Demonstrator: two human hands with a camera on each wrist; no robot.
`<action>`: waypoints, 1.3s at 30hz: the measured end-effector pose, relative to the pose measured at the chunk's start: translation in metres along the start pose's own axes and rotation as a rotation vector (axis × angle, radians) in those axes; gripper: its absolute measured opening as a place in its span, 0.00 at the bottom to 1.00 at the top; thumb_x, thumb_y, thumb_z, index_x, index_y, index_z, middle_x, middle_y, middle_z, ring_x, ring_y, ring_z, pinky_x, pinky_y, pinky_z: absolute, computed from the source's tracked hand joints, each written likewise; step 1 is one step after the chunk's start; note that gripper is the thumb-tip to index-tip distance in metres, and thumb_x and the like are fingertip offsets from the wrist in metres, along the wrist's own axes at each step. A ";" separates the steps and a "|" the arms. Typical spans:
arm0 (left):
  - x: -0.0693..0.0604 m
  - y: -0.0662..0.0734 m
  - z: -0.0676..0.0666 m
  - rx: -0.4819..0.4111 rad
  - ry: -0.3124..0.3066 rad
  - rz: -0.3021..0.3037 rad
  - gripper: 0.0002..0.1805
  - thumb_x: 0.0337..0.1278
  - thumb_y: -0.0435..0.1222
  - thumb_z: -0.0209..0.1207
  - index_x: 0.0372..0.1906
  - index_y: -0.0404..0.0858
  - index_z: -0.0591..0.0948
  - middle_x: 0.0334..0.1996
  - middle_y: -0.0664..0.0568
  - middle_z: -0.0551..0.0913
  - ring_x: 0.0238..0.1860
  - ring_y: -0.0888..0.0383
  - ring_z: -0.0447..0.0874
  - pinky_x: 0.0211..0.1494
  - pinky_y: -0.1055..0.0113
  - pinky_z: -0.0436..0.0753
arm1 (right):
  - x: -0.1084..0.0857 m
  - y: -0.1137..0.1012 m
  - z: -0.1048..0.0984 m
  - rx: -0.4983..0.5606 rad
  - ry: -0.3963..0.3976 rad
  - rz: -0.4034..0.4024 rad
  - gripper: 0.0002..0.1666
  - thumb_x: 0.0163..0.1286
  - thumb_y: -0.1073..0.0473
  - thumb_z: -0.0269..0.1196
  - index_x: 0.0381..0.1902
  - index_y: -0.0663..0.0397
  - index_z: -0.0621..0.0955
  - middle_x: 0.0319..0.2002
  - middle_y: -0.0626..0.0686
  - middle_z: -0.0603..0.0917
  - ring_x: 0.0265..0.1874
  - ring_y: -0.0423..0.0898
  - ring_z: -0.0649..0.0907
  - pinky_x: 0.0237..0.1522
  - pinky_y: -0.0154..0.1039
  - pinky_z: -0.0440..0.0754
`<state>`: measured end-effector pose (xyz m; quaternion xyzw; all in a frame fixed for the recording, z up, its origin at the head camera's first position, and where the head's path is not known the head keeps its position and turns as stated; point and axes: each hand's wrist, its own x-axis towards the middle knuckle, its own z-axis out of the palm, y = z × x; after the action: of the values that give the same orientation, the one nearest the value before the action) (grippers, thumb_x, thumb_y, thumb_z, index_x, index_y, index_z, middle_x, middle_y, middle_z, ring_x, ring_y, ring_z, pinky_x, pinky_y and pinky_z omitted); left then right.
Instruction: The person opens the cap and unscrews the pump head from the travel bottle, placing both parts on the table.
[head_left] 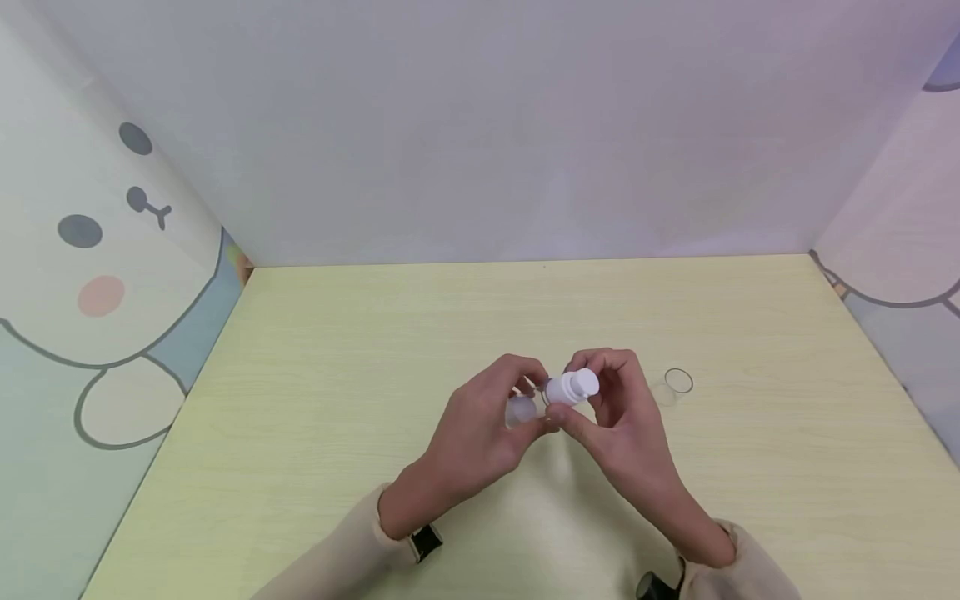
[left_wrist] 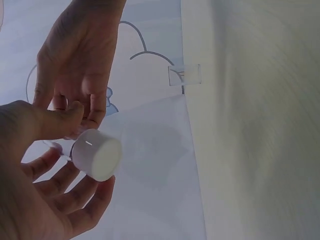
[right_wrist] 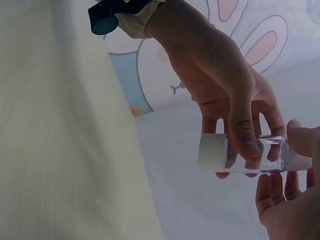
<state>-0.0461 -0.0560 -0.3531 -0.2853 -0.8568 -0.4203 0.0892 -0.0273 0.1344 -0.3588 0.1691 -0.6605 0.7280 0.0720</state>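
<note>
Above the table, both hands meet on a small clear bottle (right_wrist: 276, 142), held tilted, with a white base (right_wrist: 211, 152) and a white pump top (head_left: 583, 382). My left hand (head_left: 476, 429) grips the clear body, thumb on one side and fingers on the other. At the pump end, my right hand (head_left: 633, 433) pinches the white collar between thumb and fingers. In the left wrist view the white base (left_wrist: 102, 159) faces the camera, and the pump is mostly hidden behind the fingers.
A clear, short cylindrical piece, perhaps a cap (left_wrist: 185, 76), stands on the table right of my right hand. The pale wooden table (head_left: 360, 333) meets a plain white wall (head_left: 480, 133) at the back. Cartoon-printed panels (head_left: 45, 283) flank both sides.
</note>
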 end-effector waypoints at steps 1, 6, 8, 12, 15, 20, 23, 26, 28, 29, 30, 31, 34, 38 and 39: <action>0.000 0.000 0.001 0.021 0.009 0.018 0.26 0.52 0.39 0.79 0.52 0.44 0.76 0.43 0.57 0.84 0.42 0.62 0.85 0.42 0.72 0.83 | 0.000 -0.001 0.000 -0.005 0.002 0.005 0.28 0.61 0.82 0.68 0.49 0.65 0.65 0.51 0.48 0.76 0.50 0.42 0.77 0.53 0.25 0.80; 0.000 0.002 0.002 -0.002 0.003 0.039 0.26 0.52 0.38 0.78 0.51 0.44 0.75 0.43 0.58 0.83 0.43 0.63 0.85 0.45 0.74 0.84 | 0.000 -0.004 0.000 -0.019 -0.009 -0.014 0.29 0.58 0.85 0.68 0.50 0.71 0.65 0.50 0.48 0.77 0.49 0.42 0.78 0.53 0.25 0.81; 0.001 0.002 0.000 -0.060 -0.025 0.018 0.25 0.53 0.37 0.78 0.51 0.44 0.75 0.44 0.59 0.83 0.44 0.63 0.85 0.48 0.72 0.86 | 0.000 -0.004 -0.001 -0.019 -0.024 -0.044 0.29 0.57 0.86 0.67 0.51 0.73 0.66 0.50 0.48 0.78 0.48 0.43 0.79 0.53 0.26 0.81; 0.003 0.003 -0.005 -0.190 -0.093 -0.066 0.27 0.51 0.34 0.78 0.52 0.46 0.76 0.45 0.60 0.82 0.47 0.63 0.85 0.53 0.68 0.87 | 0.001 -0.004 -0.002 -0.013 -0.063 -0.112 0.29 0.57 0.87 0.66 0.53 0.74 0.69 0.51 0.50 0.80 0.49 0.44 0.80 0.56 0.29 0.81; 0.004 0.003 -0.008 -0.258 -0.132 -0.119 0.28 0.50 0.33 0.79 0.52 0.47 0.75 0.46 0.60 0.83 0.48 0.63 0.85 0.54 0.65 0.88 | 0.001 -0.003 -0.003 0.003 -0.091 -0.163 0.28 0.58 0.87 0.65 0.55 0.75 0.71 0.51 0.53 0.80 0.51 0.46 0.81 0.58 0.31 0.81; 0.005 0.002 -0.012 -0.308 -0.161 -0.141 0.28 0.51 0.32 0.78 0.54 0.48 0.76 0.47 0.60 0.83 0.49 0.63 0.84 0.54 0.65 0.88 | 0.002 -0.003 -0.004 0.020 -0.120 -0.209 0.28 0.59 0.87 0.63 0.58 0.76 0.73 0.54 0.57 0.82 0.54 0.48 0.82 0.63 0.33 0.80; 0.005 0.002 -0.013 -0.311 -0.165 -0.134 0.29 0.50 0.32 0.78 0.55 0.48 0.76 0.48 0.60 0.83 0.50 0.63 0.83 0.53 0.66 0.88 | 0.002 -0.004 -0.005 0.018 -0.135 -0.215 0.29 0.60 0.87 0.62 0.60 0.76 0.74 0.56 0.59 0.82 0.56 0.48 0.82 0.66 0.33 0.79; 0.006 0.001 -0.013 -0.313 -0.167 -0.133 0.30 0.50 0.32 0.78 0.56 0.49 0.76 0.49 0.60 0.83 0.50 0.64 0.83 0.53 0.66 0.88 | 0.002 -0.003 -0.005 0.023 -0.154 -0.229 0.29 0.62 0.88 0.60 0.61 0.77 0.74 0.57 0.61 0.82 0.57 0.49 0.82 0.68 0.34 0.78; 0.005 0.001 -0.012 -0.318 -0.168 -0.139 0.30 0.50 0.32 0.78 0.56 0.49 0.76 0.48 0.61 0.83 0.50 0.64 0.83 0.53 0.66 0.88 | 0.002 -0.002 -0.005 0.031 -0.166 -0.239 0.29 0.62 0.88 0.59 0.62 0.77 0.73 0.58 0.61 0.82 0.58 0.49 0.82 0.69 0.35 0.77; 0.005 0.001 -0.012 -0.317 -0.169 -0.140 0.30 0.50 0.32 0.78 0.57 0.49 0.76 0.48 0.61 0.83 0.50 0.64 0.82 0.52 0.66 0.88 | 0.002 -0.002 -0.005 0.036 -0.169 -0.242 0.29 0.62 0.88 0.59 0.62 0.78 0.73 0.58 0.61 0.82 0.59 0.50 0.82 0.69 0.35 0.77; 0.005 0.001 -0.012 -0.318 -0.170 -0.143 0.30 0.51 0.33 0.78 0.57 0.49 0.75 0.47 0.62 0.83 0.50 0.65 0.82 0.52 0.67 0.88 | 0.002 -0.002 -0.005 0.045 -0.173 -0.246 0.30 0.62 0.88 0.59 0.63 0.78 0.72 0.59 0.62 0.81 0.60 0.50 0.81 0.69 0.35 0.77; 0.005 0.002 -0.011 -0.315 -0.172 -0.145 0.30 0.52 0.34 0.78 0.56 0.49 0.75 0.47 0.62 0.82 0.50 0.65 0.82 0.52 0.67 0.88 | 0.002 -0.002 -0.004 0.054 -0.175 -0.246 0.31 0.62 0.88 0.59 0.64 0.79 0.70 0.60 0.62 0.81 0.61 0.50 0.81 0.70 0.35 0.77; 0.004 0.002 -0.009 -0.304 -0.172 -0.140 0.27 0.56 0.39 0.77 0.55 0.50 0.74 0.45 0.63 0.81 0.49 0.66 0.82 0.52 0.67 0.87 | 0.001 -0.001 -0.003 0.078 -0.160 -0.242 0.35 0.62 0.86 0.62 0.66 0.79 0.66 0.63 0.61 0.77 0.63 0.50 0.79 0.71 0.35 0.76; 0.003 0.004 -0.007 -0.282 -0.164 -0.130 0.24 0.59 0.44 0.75 0.54 0.49 0.74 0.44 0.63 0.80 0.48 0.66 0.82 0.52 0.67 0.87 | 0.000 0.000 0.000 0.108 -0.103 -0.227 0.38 0.60 0.84 0.68 0.64 0.80 0.62 0.62 0.57 0.75 0.62 0.48 0.77 0.70 0.34 0.77; 0.002 0.004 -0.006 -0.275 -0.161 -0.130 0.24 0.59 0.44 0.75 0.53 0.49 0.73 0.44 0.62 0.80 0.48 0.66 0.81 0.52 0.68 0.87 | 0.000 0.001 0.001 0.114 -0.085 -0.221 0.38 0.58 0.84 0.69 0.61 0.81 0.62 0.60 0.56 0.75 0.61 0.47 0.76 0.69 0.34 0.78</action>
<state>-0.0460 -0.0581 -0.3454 -0.2715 -0.8122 -0.5142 -0.0472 -0.0273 0.1333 -0.3593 0.2753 -0.5980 0.7441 0.1139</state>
